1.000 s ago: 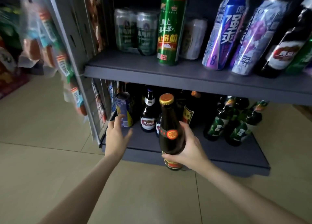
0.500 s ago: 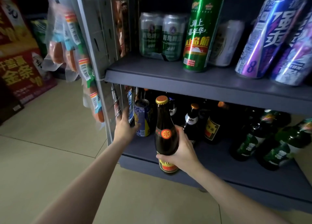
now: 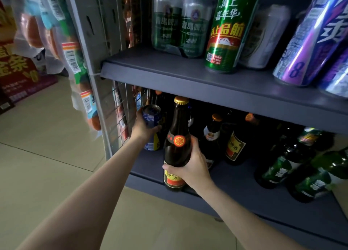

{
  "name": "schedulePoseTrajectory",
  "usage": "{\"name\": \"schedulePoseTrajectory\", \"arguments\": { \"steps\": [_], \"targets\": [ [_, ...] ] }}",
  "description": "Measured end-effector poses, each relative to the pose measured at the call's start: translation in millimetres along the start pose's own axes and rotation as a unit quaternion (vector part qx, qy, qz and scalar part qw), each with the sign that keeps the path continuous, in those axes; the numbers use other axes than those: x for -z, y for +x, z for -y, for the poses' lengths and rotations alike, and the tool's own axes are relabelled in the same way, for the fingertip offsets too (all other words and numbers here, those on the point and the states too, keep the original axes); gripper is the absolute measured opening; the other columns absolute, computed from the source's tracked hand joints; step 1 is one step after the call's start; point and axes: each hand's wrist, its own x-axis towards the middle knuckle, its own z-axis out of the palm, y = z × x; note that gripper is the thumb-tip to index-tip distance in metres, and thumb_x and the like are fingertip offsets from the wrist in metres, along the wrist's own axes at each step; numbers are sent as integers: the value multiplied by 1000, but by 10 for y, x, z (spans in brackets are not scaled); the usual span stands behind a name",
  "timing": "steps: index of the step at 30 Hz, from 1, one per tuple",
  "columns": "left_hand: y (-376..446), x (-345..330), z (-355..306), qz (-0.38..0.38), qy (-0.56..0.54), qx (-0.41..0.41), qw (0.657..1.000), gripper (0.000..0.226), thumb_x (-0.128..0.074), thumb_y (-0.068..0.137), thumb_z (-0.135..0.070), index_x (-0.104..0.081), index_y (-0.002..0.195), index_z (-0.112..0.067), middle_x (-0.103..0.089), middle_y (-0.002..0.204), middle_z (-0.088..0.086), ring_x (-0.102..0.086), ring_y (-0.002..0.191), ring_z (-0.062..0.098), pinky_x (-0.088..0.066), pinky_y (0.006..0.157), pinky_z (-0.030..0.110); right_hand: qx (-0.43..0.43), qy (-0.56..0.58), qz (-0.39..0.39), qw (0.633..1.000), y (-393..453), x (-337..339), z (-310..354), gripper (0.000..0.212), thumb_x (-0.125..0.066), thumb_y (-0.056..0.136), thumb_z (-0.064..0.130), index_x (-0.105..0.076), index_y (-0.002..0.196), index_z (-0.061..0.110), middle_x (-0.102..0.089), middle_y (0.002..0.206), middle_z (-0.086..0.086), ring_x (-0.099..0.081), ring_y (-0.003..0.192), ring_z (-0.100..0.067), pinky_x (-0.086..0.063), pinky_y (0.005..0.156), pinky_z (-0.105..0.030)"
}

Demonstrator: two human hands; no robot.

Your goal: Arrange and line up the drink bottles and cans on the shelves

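My right hand grips a tall brown bottle with a gold cap and a red round emblem, upright at the front edge of the lower shelf. My left hand wraps around a blue and yellow can at the shelf's far left, next to the wire side panel. Behind them stand dark bottles with orange caps; green bottles lean at the right. On the upper shelf stand two green-and-silver cans, a tall green can and slanted purple cans.
A wire grid panel closes the shelf's left side, with packaged snacks hanging outside it. A beige tiled floor lies in front. A red printed box sits on the floor at the far left.
My left hand has moved in from beside the blue can and closed around it. The view has moved closer and to the left; the right hand still holds the brown bottle.
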Motion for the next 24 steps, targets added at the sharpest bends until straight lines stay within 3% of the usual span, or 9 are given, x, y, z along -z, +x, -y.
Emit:
{"name": "schedulePoseTrajectory", "arguments": {
  "steps": [3, 8, 12, 16, 20, 24],
  "targets": [
    [48, -37, 41, -11, -17, 12, 1000, 84, -77, 72, -13, -25, 139, -10, -47, 135, 14, -46, 124, 32, -38, 99, 37, 14, -8, 8, 1000, 15, 37, -5, 94, -87, 49, 31, -39, 129, 29, -57, 122, 2, -52, 115, -14, -45, 97, -34],
    [-93, 30, 135, -37, -3, -21, 999, 69, -82, 64, -13, -41, 120, -7, -56, 119, 12, -55, 109, 28, -45, 86, 33, 14, -16, -4, 1000, 15, 86, 38, 87, -89, 52, 20, -44, 126, 21, -59, 119, 4, -53, 113, -12, -42, 90, -22],
    [-362, 232, 165, -38, 26, -74, 996, 67, -81, 64, -14, -45, 120, -8, -57, 105, 3, -53, 93, 17, -39, 76, 26, -11, -17, -8, 1000, 31, 81, 96, 86, -89, 54, 20, -42, 126, 20, -57, 123, 1, -52, 116, -16, -42, 91, -25],
    [-617, 495, 163, -17, 55, -106, 993, 69, -83, 62, -20, -45, 119, -13, -54, 107, -1, -52, 95, 15, -40, 79, 26, -8, -29, -34, 999, 29, -37, 145, 85, -89, 53, 22, -42, 124, 18, -58, 122, -1, -52, 115, -17, -42, 91, -25],
    [-878, 695, 258, 19, 68, -95, 993, 68, -85, 58, -25, -46, 113, -17, -60, 106, 0, -56, 95, 17, -43, 77, 28, -4, -38, -65, 997, 90, -254, 216, 87, -89, 54, 24, -41, 125, 13, -58, 122, -5, -54, 115, -22, -44, 91, -30],
    [-1077, 802, 445, 25, 91, -65, 993, 77, -74, 42, -47, -48, 107, -16, -61, 103, 1, -58, 94, 20, -48, 80, 33, -1, -43, -76, 996, 219, -450, 288, 89, -89, 54, 26, -40, 127, 9, -56, 125, -9, -52, 118, -26, -43, 94, -32]
  ]
}}
